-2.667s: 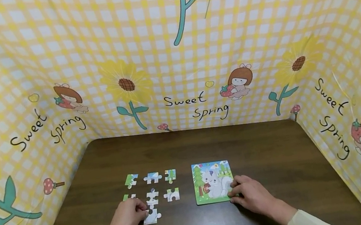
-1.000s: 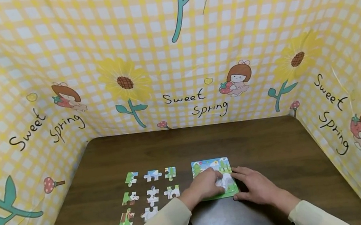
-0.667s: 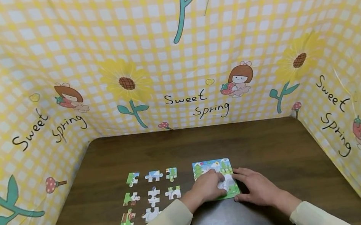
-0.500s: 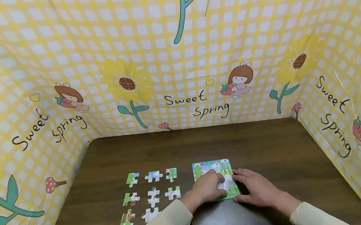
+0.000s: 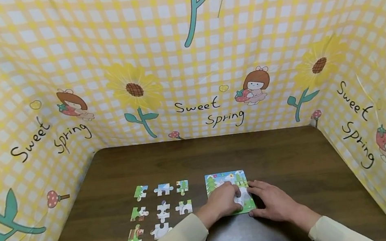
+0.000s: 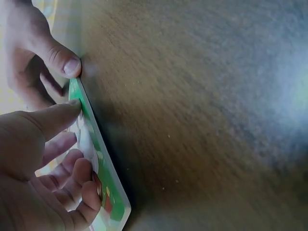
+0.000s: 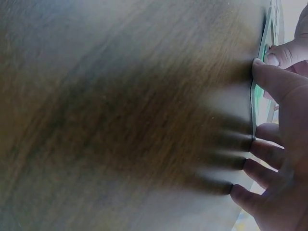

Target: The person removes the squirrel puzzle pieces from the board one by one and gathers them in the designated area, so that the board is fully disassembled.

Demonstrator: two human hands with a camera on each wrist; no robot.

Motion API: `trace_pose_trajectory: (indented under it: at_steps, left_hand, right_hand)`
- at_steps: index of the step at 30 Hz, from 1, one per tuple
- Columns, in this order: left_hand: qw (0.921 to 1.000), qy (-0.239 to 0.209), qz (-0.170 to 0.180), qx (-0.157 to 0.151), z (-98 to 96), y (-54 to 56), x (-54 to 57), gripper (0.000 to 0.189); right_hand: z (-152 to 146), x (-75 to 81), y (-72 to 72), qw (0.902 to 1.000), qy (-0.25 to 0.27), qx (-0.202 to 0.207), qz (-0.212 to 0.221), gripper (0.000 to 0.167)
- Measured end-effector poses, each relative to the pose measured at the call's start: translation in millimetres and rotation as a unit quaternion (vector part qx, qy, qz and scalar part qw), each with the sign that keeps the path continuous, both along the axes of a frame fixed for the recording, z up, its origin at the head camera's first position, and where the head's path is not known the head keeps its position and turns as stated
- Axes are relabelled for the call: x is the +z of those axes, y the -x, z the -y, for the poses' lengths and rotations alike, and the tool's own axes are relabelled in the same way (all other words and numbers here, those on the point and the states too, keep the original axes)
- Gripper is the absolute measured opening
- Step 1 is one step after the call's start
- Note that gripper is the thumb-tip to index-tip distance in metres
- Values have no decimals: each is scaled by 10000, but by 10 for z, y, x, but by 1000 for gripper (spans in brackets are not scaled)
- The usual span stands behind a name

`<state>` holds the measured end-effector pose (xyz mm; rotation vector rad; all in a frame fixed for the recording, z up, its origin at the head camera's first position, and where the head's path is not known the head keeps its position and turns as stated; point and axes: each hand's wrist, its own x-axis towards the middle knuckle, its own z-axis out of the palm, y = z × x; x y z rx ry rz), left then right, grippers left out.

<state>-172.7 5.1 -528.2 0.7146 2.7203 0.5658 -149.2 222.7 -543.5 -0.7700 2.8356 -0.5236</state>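
My left hand (image 5: 222, 199) reaches across to a square squirrel-picture puzzle board (image 5: 213, 179) and covers much of its lower middle. In the left wrist view its extended thumb (image 6: 60, 115) rests on the green border, and its other fingers are loosely bent, tips down on the picture. Whether a puzzle piece lies under these fingertips I cannot tell. My right hand (image 5: 272, 202) steadies the board's right side, fingertips along the edge and the thumb (image 7: 269, 72) at the near corner. Several jigsaw pieces lie in rows to the left, among them a white piece (image 5: 161, 230) partly behind my left sleeve.
The dark wooden table (image 5: 286, 152) carries the board and the loose pieces. Other pieces include a green-and-brown piece (image 5: 135, 235) and a blue-topped piece (image 5: 163, 189). A yellow checked cloth (image 5: 185, 68) walls the table on the back and both sides.
My left hand has left the lower-left pieces and come right onto the board, staying there over the last second. My right hand has shifted slightly along the board's right edge.
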Motion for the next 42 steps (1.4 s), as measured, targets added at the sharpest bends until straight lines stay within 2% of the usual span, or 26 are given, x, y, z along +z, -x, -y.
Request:
trace_pose_trajectory:
  at_steps: [6, 9, 12, 17, 19, 23, 24, 26, 30, 35, 38, 42]
  left_hand:
    - [9994, -295, 76, 177, 6, 0, -16, 26]
    - [9965, -745, 209, 319, 24, 4, -26, 20]
    - [9894, -1334, 364, 440, 46, 8, -31, 16]
    - [9701, -2258, 706, 543, 89, 0, -20, 13]
    - [9576, -2605, 1038, 661, 119, -12, 5, 13]
    - [9265, -3163, 1753, 1041, 219, -42, 82, 14]
    - [9211, -3226, 1858, 1139, 257, -49, 105, 14]
    - [9162, -3298, 1913, 1235, 350, -60, 144, 13]
    - [9157, -3236, 1927, 1403, 609, -97, 224, 10]
    - [8969, -3441, 2157, 1751, 982, -172, 321, 15]
    - [8883, -3549, 2234, 1872, 1189, -236, 351, 18]
    - [8899, -3425, 2265, 1988, 1432, -345, 310, 20]
  right_hand:
    - [10, -7, 6, 10000, 25, 57, -30, 75]
    - [9, -9, 8, 10000, 32, 70, -46, 75]
    - [7, -8, 5, 9999, 52, 82, -79, 75]
    - [0, -8, 1, 9999, 89, 80, -28, 76]
    - [-3, -7, 1, 9999, 74, 57, 47, 77]
    - [-8, 6, 1, 9999, -27, -22, 135, 77]
    - [-9, 12, 2, 9999, -54, -43, 147, 77]
    - [-8, 25, 2, 9998, -89, -86, 175, 77]
    - [-1, 45, -8, 9993, -164, -179, 287, 78]
    - [4, 29, -27, 9987, -248, -293, 323, 78]
    - [8, 21, -29, 9988, -240, -314, 302, 78]
    - [15, 16, -24, 9991, -184, -260, 293, 78]
